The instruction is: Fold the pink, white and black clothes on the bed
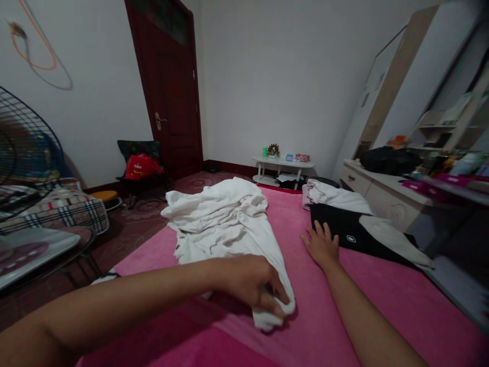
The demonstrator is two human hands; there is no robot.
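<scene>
A rumpled white shirt (pixel 225 219) with a few buttons along its left edge lies spread over the pink bed cover (pixel 288 229). My left hand (pixel 254 285) reaches across its near end, thumb and fingers closed on the cloth of what looks like a sleeve. Beyond my right hand (pixel 322 244) lies a folded black and grey garment (pixel 344 232) with a small white logo. That hand is spread, palm down, its fingertips at the garment's near edge and holding nothing. Part of the shirt is hidden behind my left forearm.
Behind the black garment is a folded white cloth (pixel 336 196). A dresser (pixel 382 188) with a black bag stands along the right side. To the left are a fan (pixel 26 148) and a chair holding a red bag (pixel 142 166). A low white table (pixel 282 162) stands by the wall.
</scene>
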